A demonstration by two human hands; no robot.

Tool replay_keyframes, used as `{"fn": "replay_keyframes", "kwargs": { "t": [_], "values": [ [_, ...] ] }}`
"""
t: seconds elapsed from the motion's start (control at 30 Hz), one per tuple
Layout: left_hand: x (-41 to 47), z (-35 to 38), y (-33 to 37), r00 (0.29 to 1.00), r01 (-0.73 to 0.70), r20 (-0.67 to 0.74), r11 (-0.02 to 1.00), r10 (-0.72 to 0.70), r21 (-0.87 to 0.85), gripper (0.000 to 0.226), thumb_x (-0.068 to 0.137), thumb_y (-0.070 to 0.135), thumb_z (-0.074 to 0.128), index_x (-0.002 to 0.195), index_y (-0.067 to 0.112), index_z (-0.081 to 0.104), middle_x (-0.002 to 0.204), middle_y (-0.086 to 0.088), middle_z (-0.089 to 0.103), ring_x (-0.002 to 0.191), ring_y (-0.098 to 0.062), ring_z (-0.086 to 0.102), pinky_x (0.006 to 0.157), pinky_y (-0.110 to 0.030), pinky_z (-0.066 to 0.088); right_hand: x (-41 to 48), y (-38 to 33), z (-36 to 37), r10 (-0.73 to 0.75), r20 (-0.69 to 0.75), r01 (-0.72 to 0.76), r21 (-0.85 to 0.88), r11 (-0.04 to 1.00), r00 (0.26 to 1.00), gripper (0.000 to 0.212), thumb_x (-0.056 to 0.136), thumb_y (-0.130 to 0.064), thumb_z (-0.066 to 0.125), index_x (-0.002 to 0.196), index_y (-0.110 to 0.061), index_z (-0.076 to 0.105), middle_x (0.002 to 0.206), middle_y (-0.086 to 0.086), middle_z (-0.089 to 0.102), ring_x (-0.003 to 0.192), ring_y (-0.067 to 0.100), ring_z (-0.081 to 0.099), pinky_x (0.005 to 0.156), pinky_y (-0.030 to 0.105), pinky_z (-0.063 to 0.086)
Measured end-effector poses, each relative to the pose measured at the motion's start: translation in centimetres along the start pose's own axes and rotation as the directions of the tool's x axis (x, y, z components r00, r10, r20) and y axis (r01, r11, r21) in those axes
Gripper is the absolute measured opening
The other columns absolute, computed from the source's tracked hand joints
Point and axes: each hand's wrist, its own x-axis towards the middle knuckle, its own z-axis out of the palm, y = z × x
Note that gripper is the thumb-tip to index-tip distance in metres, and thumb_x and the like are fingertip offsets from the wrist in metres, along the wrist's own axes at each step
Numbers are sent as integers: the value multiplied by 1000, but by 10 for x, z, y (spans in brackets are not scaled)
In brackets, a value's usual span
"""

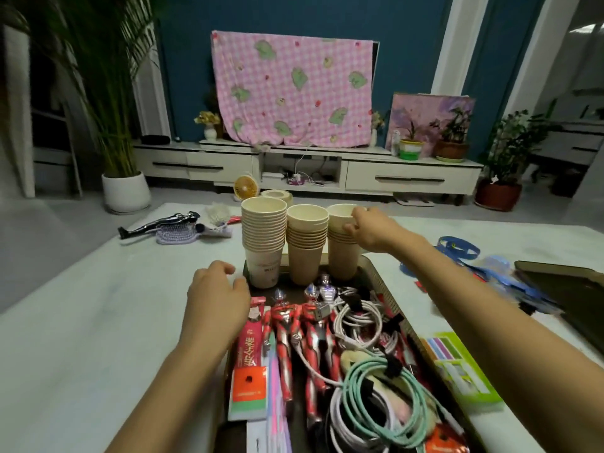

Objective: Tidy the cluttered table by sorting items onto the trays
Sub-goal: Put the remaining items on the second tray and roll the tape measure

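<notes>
Nearest, limp coiled cables [376, 384] and stiff toy figures [294, 325] are seen packed on the tray [380, 281], with the left hand [217, 295] held loosely curled and empty at its left edge. At the far end, the rightmost stack of paper cups [341, 256] is gripped near its top by the right hand [369, 230]. Light, thin-walled and tippy, it is probably best clasped gently, lower down.

Txt on red pkg [250, 341], white cup [265, 269] blurred; unreadable
</notes>
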Motion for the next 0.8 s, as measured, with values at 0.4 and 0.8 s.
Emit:
{"fn": "replay_keyframes", "kwargs": {
  "t": [0.4,0.8],
  "values": [
    [-9,8,-34,972,66,189,938,-137,341,43,95,36,43,126,7,46,129,-18,49,118,-33,47,95,-42,44,-47,68,-21,126,474,-176,63,982,872,46,82,-18,70,123,-8,51,114,12,59,90,20,61,73,29,53],
    [-34,11,-11,962,67,200,875,-183,479,19,91,18,48,102,4,44,113,-20,52,94,-32,51,69,-35,39,-125,83,0,146,502,-309,258,916,852,18,94,-26,53,101,-10,58,82,4,66,60,11,64,46,18,49]
  ]
}}
